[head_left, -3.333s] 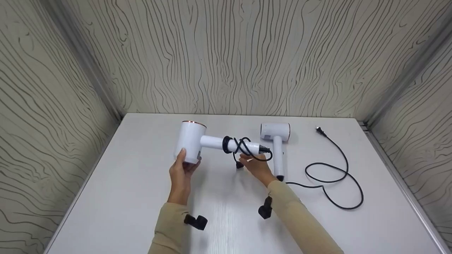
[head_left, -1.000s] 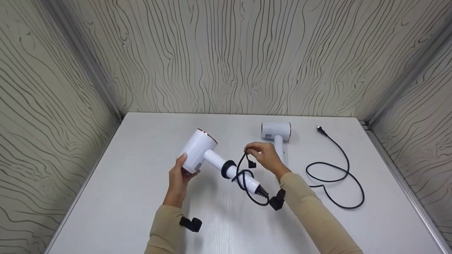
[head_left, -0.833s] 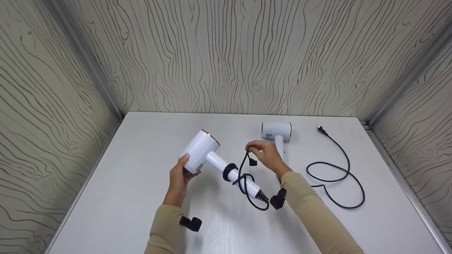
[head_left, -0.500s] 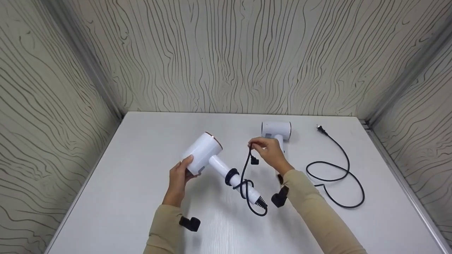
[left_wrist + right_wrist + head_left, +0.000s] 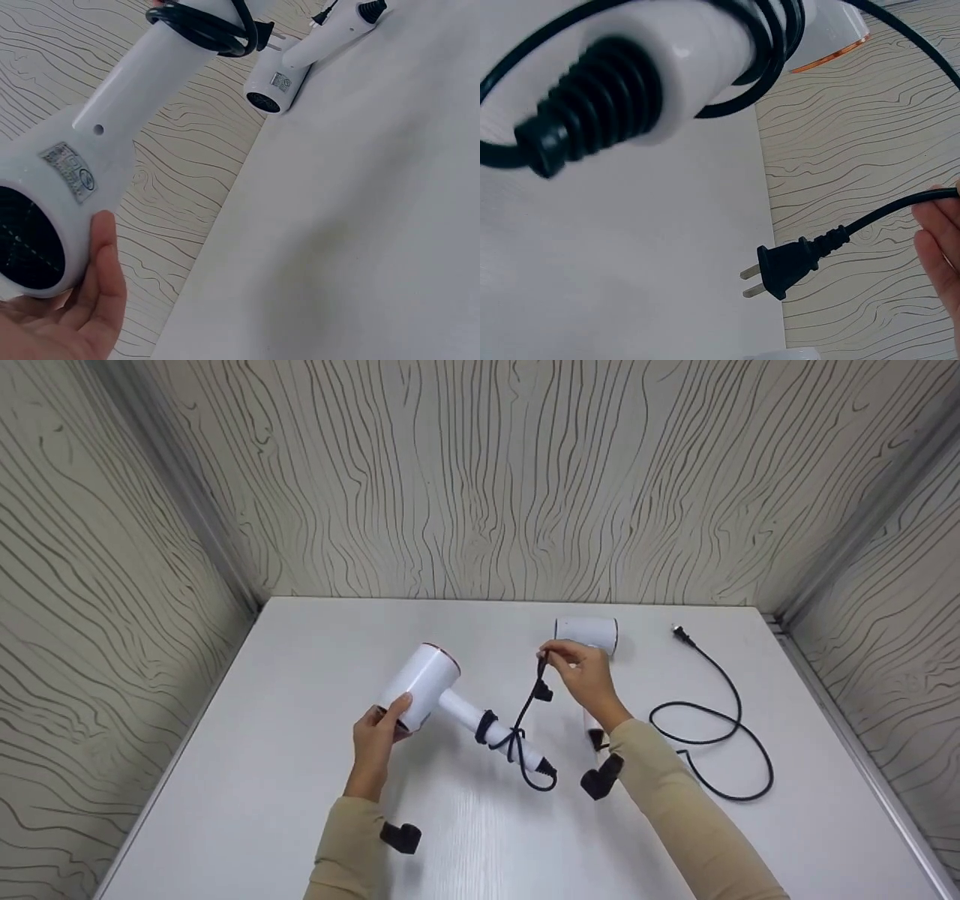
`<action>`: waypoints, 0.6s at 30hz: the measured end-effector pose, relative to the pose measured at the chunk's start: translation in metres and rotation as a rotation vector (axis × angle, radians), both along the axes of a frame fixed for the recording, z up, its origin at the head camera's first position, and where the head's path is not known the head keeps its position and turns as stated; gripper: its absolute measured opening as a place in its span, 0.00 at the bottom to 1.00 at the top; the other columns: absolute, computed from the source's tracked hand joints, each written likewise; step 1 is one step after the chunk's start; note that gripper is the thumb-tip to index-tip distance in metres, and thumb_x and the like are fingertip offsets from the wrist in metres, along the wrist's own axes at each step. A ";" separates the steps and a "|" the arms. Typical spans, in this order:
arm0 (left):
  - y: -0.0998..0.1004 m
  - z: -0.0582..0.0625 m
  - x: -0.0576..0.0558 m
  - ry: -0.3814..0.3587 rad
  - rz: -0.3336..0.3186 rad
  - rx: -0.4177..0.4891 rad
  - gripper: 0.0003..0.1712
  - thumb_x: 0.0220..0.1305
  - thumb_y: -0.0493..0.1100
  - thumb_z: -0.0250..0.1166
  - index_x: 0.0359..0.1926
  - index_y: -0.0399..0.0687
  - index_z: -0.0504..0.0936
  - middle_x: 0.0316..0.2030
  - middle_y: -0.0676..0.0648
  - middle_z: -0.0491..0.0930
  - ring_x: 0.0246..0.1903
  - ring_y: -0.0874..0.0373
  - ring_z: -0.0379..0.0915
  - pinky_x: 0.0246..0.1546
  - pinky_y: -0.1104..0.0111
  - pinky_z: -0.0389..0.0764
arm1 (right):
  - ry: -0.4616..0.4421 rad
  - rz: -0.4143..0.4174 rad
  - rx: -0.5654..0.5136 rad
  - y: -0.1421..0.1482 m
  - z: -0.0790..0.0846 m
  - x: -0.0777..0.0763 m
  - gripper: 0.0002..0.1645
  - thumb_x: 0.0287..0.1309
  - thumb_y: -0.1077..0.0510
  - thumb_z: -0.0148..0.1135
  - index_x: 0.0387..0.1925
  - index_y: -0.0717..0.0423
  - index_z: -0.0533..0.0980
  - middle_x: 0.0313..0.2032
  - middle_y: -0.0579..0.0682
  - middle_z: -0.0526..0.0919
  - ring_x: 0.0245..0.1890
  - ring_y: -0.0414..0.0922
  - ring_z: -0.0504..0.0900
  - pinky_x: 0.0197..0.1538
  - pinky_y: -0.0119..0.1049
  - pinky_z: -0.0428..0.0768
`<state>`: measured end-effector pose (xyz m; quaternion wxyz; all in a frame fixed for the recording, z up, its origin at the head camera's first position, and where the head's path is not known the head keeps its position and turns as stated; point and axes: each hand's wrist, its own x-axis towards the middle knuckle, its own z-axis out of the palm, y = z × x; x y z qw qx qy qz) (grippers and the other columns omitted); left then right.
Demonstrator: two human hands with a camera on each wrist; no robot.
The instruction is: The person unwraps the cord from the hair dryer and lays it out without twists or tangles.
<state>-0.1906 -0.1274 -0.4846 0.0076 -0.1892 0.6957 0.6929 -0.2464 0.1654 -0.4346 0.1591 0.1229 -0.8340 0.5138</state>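
My left hand [image 5: 379,739] grips a white hair dryer [image 5: 424,681] by the lower end of its barrel, thumb on the near side. The dryer is raised off the table, its handle slanting down to the right. A black cord [image 5: 529,706] is coiled round that handle, with loops crossing near its end. My right hand [image 5: 589,673] pinches a length of the cord up and to the right, drawn fairly straight from the handle. The two-prong plug [image 5: 787,268] dangles just below those fingers. In the left wrist view the dryer's dark grille [image 5: 28,240] shows beside my left fingers [image 5: 109,274].
A second white hair dryer [image 5: 589,631] lies on the white table [image 5: 262,720], partly hidden behind my right hand. Its black cord [image 5: 739,727] spreads loosely over the right side, ending in a plug [image 5: 681,635]. A patterned wall [image 5: 480,495] rises behind the table.
My right hand has gone from beside the handle to up and right, pulling the cord's plug end out. The held dryer has tipped from nearly level to a downward slant.
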 end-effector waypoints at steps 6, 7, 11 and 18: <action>-0.001 -0.005 0.000 0.014 0.059 -0.007 0.38 0.62 0.58 0.62 0.63 0.36 0.68 0.59 0.35 0.73 0.56 0.46 0.73 0.56 0.61 0.79 | 0.012 -0.026 -0.071 0.001 0.001 0.001 0.09 0.60 0.71 0.58 0.39 0.68 0.82 0.38 0.64 0.87 0.34 0.24 0.81 0.42 0.16 0.80; -0.001 -0.006 0.000 0.016 0.070 -0.007 0.39 0.62 0.58 0.62 0.64 0.36 0.67 0.59 0.35 0.72 0.57 0.45 0.73 0.58 0.59 0.78 | 0.018 -0.027 -0.083 0.001 0.001 0.002 0.09 0.60 0.72 0.57 0.39 0.68 0.82 0.38 0.64 0.87 0.35 0.25 0.82 0.42 0.17 0.81; -0.002 -0.008 0.000 0.040 0.120 0.017 0.40 0.63 0.58 0.61 0.66 0.35 0.65 0.61 0.34 0.70 0.60 0.43 0.70 0.62 0.55 0.75 | 0.050 -0.034 -0.111 0.004 -0.001 0.001 0.09 0.59 0.73 0.57 0.38 0.70 0.82 0.37 0.67 0.86 0.34 0.24 0.82 0.41 0.18 0.82; -0.005 -0.010 0.000 0.067 0.196 0.054 0.41 0.63 0.60 0.59 0.67 0.37 0.64 0.62 0.36 0.69 0.62 0.45 0.69 0.65 0.54 0.74 | 0.047 -0.050 -0.143 0.007 -0.003 0.001 0.08 0.59 0.72 0.58 0.38 0.72 0.81 0.37 0.67 0.86 0.33 0.23 0.81 0.41 0.16 0.81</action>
